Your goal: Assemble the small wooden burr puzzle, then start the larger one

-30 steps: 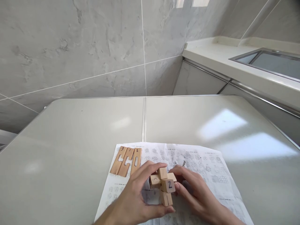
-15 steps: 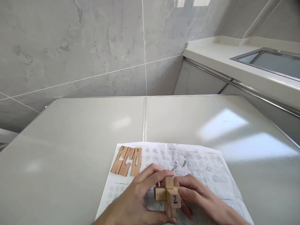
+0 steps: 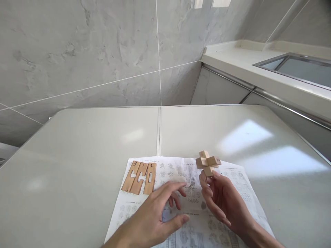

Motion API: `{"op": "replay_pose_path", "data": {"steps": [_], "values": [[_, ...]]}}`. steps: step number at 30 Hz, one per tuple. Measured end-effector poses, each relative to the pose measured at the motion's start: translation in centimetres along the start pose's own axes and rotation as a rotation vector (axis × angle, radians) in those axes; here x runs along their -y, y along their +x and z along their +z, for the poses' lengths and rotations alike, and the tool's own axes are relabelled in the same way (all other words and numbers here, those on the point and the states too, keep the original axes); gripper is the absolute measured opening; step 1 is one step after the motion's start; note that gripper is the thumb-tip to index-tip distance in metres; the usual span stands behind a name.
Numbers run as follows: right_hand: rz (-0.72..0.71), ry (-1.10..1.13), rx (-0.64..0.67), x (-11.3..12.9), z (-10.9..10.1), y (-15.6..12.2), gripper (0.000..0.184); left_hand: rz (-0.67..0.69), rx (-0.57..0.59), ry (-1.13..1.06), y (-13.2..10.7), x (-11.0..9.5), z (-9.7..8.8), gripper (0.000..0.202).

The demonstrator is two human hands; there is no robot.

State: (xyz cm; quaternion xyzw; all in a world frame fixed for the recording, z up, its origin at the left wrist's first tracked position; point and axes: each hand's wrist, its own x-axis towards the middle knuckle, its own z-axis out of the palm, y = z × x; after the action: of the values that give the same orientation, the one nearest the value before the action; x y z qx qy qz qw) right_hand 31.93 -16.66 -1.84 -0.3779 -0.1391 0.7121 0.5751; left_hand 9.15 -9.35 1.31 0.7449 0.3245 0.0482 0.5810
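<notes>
A wooden burr puzzle [image 3: 207, 162], shaped like a cross of interlocked square bars, is pinched by its lower end in my right hand [image 3: 226, 196]. It is held up above the far part of the printed paper sheet [image 3: 196, 225]. My left hand [image 3: 161, 213] hovers over the sheet with its fingers apart and holds nothing. To its upper left, three flat wooden pieces [image 3: 139, 177] lie side by side on the sheet. They are marked 3, 1 and 2 and have cut-out notches or a slot.
The pale table [image 3: 77, 155] has a seam [image 3: 158, 134] running down its middle. A grey tiled wall [image 3: 103, 51] rises behind it. At the right stands a white counter [image 3: 232, 58] with a metal-rimmed sink [image 3: 294, 69].
My left hand has let go of the burr puzzle. My right hand has lifted it up and to the right and turned it. The flat pieces have stayed put.
</notes>
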Motion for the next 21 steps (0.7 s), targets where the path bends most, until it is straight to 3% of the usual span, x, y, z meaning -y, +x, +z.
{"op": "replay_pose_path", "data": {"steps": [5,8,21], "values": [[-0.081,-0.015,-0.325,0.5,0.1,0.3,0.046,0.072,0.013,0.098,0.3,0.0,0.0,0.048],[-0.12,0.017,-0.429,0.8,0.3,0.4,0.042,0.095,0.019,0.103,0.4,-0.1,0.0,0.038],[-0.192,0.107,-0.42,1.2,-0.4,0.5,0.029,0.076,0.033,0.14,0.5,-0.6,0.1,0.025]]}}
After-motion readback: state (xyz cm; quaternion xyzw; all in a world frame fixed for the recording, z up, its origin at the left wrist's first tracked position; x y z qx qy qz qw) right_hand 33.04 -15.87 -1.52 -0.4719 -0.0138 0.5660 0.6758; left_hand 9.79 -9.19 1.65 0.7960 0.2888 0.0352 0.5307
